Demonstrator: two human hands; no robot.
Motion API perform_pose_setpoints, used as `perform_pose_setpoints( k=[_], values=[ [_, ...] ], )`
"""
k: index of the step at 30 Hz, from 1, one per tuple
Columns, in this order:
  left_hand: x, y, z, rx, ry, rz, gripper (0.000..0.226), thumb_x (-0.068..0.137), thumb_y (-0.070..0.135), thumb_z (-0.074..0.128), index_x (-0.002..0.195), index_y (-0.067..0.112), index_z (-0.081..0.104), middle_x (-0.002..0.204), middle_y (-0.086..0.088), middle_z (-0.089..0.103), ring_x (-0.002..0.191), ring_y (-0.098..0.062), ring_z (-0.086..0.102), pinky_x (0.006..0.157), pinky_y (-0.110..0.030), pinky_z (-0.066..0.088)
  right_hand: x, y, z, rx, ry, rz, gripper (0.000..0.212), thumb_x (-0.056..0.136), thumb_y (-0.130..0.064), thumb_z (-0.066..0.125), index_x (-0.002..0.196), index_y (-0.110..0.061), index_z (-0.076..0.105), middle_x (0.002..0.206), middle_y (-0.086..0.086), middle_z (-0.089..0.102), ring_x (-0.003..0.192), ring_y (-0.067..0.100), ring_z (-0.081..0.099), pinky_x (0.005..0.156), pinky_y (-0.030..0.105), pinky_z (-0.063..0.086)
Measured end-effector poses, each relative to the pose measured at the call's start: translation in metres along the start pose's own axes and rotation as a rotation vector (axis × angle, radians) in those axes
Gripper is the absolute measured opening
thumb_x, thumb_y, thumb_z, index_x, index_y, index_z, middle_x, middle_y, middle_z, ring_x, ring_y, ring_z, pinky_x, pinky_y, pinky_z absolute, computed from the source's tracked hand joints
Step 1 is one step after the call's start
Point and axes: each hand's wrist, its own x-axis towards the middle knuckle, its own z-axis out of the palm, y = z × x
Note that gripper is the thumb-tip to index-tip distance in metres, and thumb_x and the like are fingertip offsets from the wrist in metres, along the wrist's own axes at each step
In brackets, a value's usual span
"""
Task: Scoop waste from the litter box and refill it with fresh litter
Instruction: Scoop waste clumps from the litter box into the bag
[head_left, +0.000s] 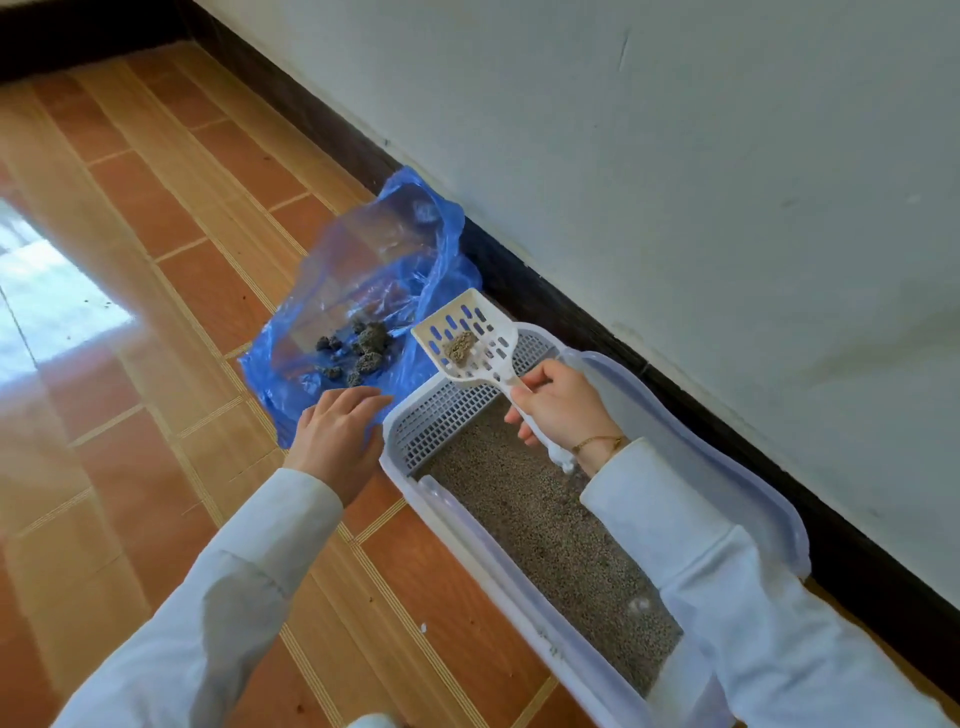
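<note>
A white litter box (483, 561) lies along the wall, filled with grey litter (550, 530), with a slotted step at its far end. My right hand (563, 408) grips the handle of a white slotted scoop (467, 338), held over the box's far end beside the bag. A tan clump (460, 347) rests on the scoop. A blue plastic bag (374, 270) lies open on the floor beyond the box, with several dark clumps (363, 345) inside. My left hand (337, 431) hovers with fingers apart at the bag's near edge, holding nothing that I can see.
Orange and tan floor tiles (156, 312) spread to the left, with a bright sunlit patch (47, 291). A white wall (675, 156) with a dark baseboard (571, 312) runs close behind the box and bag.
</note>
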Motion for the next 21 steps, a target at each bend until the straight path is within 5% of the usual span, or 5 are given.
perform_pose_setpoints(
  k=[4,8,12,16,21],
  values=[
    [-0.002,-0.014,-0.001,-0.004,0.017,-0.035,0.036,0.091,0.019,0.053,0.127,0.022,0.057,0.131,0.002,0.056,0.123,-0.025,0.045,0.097,-0.044,0.037,0.041,-0.022,0.033,-0.101,-0.027,-0.033,0.013,0.092,-0.027,0.058,0.089,-0.015,0.053,0.074,0.006,0.069,0.052,0.010,0.060,0.048,0.024,0.052],
    [-0.005,-0.028,-0.001,-0.031,0.036,-0.071,0.037,0.091,0.017,0.053,0.127,0.021,0.057,0.130,0.002,0.057,0.122,-0.024,0.047,0.097,-0.043,0.039,0.069,-0.039,0.064,-0.323,-0.019,-0.132,0.015,0.091,-0.026,0.059,0.089,-0.014,0.049,0.094,0.013,0.069,0.083,0.030,0.065,0.075,0.038,0.053],
    [-0.010,-0.036,-0.003,-0.053,0.069,-0.075,0.036,0.090,0.014,0.054,0.125,0.020,0.059,0.126,0.002,0.060,0.118,-0.024,0.050,0.096,-0.042,0.042,0.081,-0.049,0.090,-0.600,0.019,-0.267,0.019,0.091,-0.017,0.057,0.104,-0.011,0.044,0.104,0.016,0.064,0.096,0.037,0.059,0.071,0.037,0.038],
    [-0.013,-0.041,-0.004,-0.056,0.070,-0.090,0.037,0.091,0.015,0.052,0.127,0.021,0.057,0.128,0.003,0.058,0.121,-0.021,0.048,0.098,-0.040,0.039,0.081,-0.051,0.107,-0.949,0.070,-0.473,0.043,0.092,-0.010,0.055,0.131,-0.011,0.036,0.112,0.017,0.062,0.101,0.035,0.060,0.073,0.040,0.044],
    [-0.016,-0.040,-0.005,-0.032,0.061,-0.098,0.037,0.094,0.018,0.047,0.130,0.022,0.054,0.131,0.004,0.055,0.124,-0.019,0.045,0.099,-0.036,0.037,0.074,-0.050,0.113,-1.163,0.193,-0.711,0.040,0.095,-0.009,0.049,0.133,-0.011,0.035,0.109,0.016,0.059,0.098,0.028,0.056,0.081,0.036,0.045]
  ],
)
